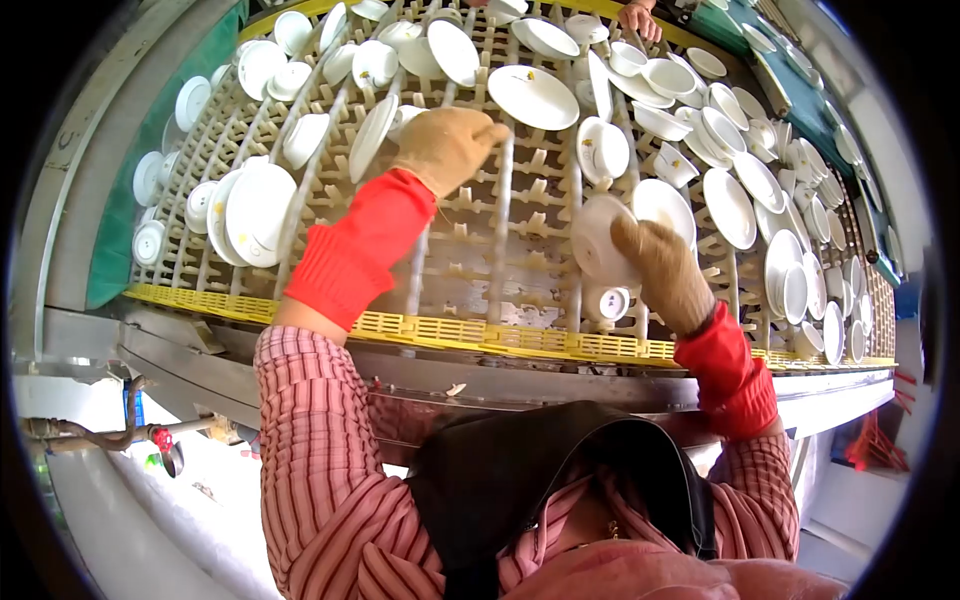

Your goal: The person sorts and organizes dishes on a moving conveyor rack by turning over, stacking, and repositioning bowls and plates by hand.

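Note:
My left hand (pixel 447 148), in a tan glove with a red cuff, is closed over the pegged rack; its fingers are curled, and whether anything is inside them is hidden. A white dish (pixel 374 138) stands on edge just to its left. My right hand (pixel 662 272), gloved the same way, grips the edge of a round pale plate (pixel 600 240) in front of the pegs. Below that plate sits a small white cup (pixel 613 303). A white oval plate (pixel 664 208) leans behind my right hand.
White plates and bowls stand across the pegged conveyor (pixel 460 262), thickest at the right. A yellow edge strip (pixel 500 337) and metal ledge run along the near side. Another person's hand (pixel 640 20) is at the far edge. Pipes with a red valve (pixel 162 438) are at lower left.

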Demonstrator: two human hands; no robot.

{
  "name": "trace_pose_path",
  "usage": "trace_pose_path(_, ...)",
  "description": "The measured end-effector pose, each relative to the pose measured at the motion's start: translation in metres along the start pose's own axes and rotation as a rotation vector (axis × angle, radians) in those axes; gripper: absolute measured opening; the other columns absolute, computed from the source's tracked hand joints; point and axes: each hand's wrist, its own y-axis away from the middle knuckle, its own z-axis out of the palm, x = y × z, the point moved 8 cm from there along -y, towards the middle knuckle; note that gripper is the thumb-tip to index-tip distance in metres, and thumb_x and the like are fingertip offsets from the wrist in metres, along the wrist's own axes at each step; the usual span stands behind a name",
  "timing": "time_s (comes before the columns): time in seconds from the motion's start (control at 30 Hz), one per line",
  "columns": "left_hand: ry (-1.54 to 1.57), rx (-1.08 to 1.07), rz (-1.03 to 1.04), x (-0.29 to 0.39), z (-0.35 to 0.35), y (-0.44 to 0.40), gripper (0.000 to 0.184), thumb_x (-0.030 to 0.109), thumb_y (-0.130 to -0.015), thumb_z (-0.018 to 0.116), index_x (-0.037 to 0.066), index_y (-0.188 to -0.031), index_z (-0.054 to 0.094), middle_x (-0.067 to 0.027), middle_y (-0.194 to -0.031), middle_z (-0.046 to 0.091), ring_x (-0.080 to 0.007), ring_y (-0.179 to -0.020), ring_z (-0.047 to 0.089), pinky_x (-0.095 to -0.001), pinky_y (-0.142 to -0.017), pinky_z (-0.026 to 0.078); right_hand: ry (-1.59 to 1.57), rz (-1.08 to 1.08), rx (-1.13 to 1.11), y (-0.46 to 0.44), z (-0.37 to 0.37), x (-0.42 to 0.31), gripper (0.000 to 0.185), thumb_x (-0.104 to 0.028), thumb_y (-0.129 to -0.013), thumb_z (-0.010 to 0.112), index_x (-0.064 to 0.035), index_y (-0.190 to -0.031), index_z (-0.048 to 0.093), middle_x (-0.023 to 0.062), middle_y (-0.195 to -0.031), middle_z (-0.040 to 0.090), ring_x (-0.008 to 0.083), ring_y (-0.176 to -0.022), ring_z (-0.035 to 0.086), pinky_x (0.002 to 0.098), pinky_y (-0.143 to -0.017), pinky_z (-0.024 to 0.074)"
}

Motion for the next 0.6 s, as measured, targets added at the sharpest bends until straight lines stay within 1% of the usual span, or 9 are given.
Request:
trace_pose_path(0.03, 0.038, 0.029, -0.061, -0.006, -0.004, -0.004, 0.039, 0.046, -0.109, 0.067, 0.012, -0.104, 0.085, -0.0098, -0.082, 0.078, -0.0300, -0.079, 0.074, -0.0460, -0.072, 0.058, -0.040, -0.078, -0.029, -0.011, 0.001, -0.007, 0.068, -0.058, -0.110, 0.066, 0.0056, -0.134, 0.066, 0.0161, -0.108, 0.078, 0.0261, -0.093, 0.077, 0.0402, -0.081, 0.0647)
trace_pose_path(0.13, -0.003, 0.054, -0.037, 0.017, -0.024, -0.025, 0.038, 0.043, -0.104, 0.075, 0.005, -0.103, 0.078, -0.0116, -0.090, 0.077, -0.0301, -0.089, 0.074, -0.0467, -0.081, 0.058, -0.676, 0.165, -0.023, -0.031, 0.019, -0.018, 0.074, -0.056, -0.112, 0.064, 0.0104, -0.145, 0.064, 0.0179, -0.116, 0.079, 0.0257, -0.108, 0.078, 0.0362, -0.094, 0.0653)
trace_pose_path(0.2, -0.239, 0.144, 0.206, 0.046, -0.030, -0.030, 0.037, 0.039, -0.098, 0.081, 0.006, -0.115, 0.077, -0.0112, -0.102, 0.076, -0.0286, -0.104, 0.071, -0.0474, -0.094, 0.057, -0.165, -0.044, 0.010, -0.044, 0.006, -0.035, 0.069, -0.039, -0.100, 0.081, -0.0004, -0.153, 0.060, 0.0221, -0.128, 0.076, 0.0282, -0.110, 0.077, 0.0418, -0.099, 0.0646)
trace_pose_path(0.3, -0.504, 0.032, 0.289, 0.052, 0.000, -0.035, 0.044, 0.041, -0.093, 0.084, 0.009, -0.122, 0.076, -0.0077, -0.111, 0.077, -0.0257, -0.113, 0.069, -0.0431, -0.100, 0.056, 0.815, -0.491, 0.283, -0.025, -0.018, -0.053, 0.074, -0.036, -0.087, 0.089, -0.0030, -0.148, 0.063, 0.0226, -0.133, 0.074, 0.0372, -0.116, 0.074, 0.0482, -0.108, 0.0580)
trace_pose_path(0.33, -0.530, -0.039, 0.264, 0.051, 0.013, -0.040, 0.044, 0.042, -0.092, 0.084, 0.010, -0.122, 0.077, -0.0069, -0.114, 0.076, -0.0255, -0.117, 0.068, -0.0420, -0.100, 0.056, 0.959, -0.624, 0.336, -0.017, -0.021, -0.060, 0.073, -0.037, -0.085, 0.090, -0.0031, -0.144, 0.065, 0.0221, -0.131, 0.075, 0.0398, -0.116, 0.073, 0.0498, -0.109, 0.0559)
trace_pose_path(0.4, -0.580, -0.187, 0.223, 0.046, 0.042, -0.053, 0.046, 0.046, -0.092, 0.083, 0.012, -0.123, 0.077, -0.0053, -0.120, 0.076, -0.0250, -0.123, 0.066, -0.0397, -0.102, 0.056, 0.986, -0.453, 0.200, -0.017, -0.033, -0.030, 0.059, -0.031, -0.084, 0.088, -0.0039, -0.133, 0.070, 0.0214, -0.125, 0.077, 0.0419, -0.116, 0.073, 0.0530, -0.107, 0.0539)
trace_pose_path(0.47, -0.647, -0.106, 0.246, 0.033, 0.072, -0.074, 0.035, 0.040, -0.095, 0.081, 0.013, -0.117, 0.081, -0.0067, -0.114, 0.079, -0.0271, -0.115, 0.070, -0.0403, -0.098, 0.058, 1.059, -0.313, 0.037, -0.015, -0.046, 0.003, 0.053, -0.022, -0.084, 0.085, -0.0050, -0.132, 0.073, 0.0215, -0.115, 0.079, 0.0399, -0.110, 0.076, 0.0506, -0.103, 0.0562)
trace_pose_path(0.5, -0.671, -0.086, 0.214, 0.035, 0.076, -0.079, 0.032, 0.039, -0.096, 0.080, 0.013, -0.115, 0.082, -0.0069, -0.110, 0.080, -0.0279, -0.112, 0.072, -0.0413, -0.096, 0.059, 1.035, -0.469, 0.163, -0.009, -0.051, -0.008, 0.035, -0.024, -0.089, 0.082, -0.0029, -0.117, 0.078, 0.0198, -0.098, 0.079, 0.0387, -0.096, 0.077, 0.0508, -0.092, 0.0589)
trace_pose_path(0.6, -0.527, -0.063, 0.127, 0.037, 0.074, -0.080, 0.024, 0.033, -0.100, 0.074, 0.012, -0.101, 0.085, -0.0117, -0.092, 0.081, -0.0319, -0.090, 0.077, -0.0473, -0.084, 0.061, 0.872, 0.036, 0.133, -0.004, -0.079, 0.033, 0.032, -0.030, -0.095, 0.079, 0.0013, -0.104, 0.079, 0.0212, -0.088, 0.076, 0.0389, -0.083, 0.076, 0.0492, -0.080, 0.0601)
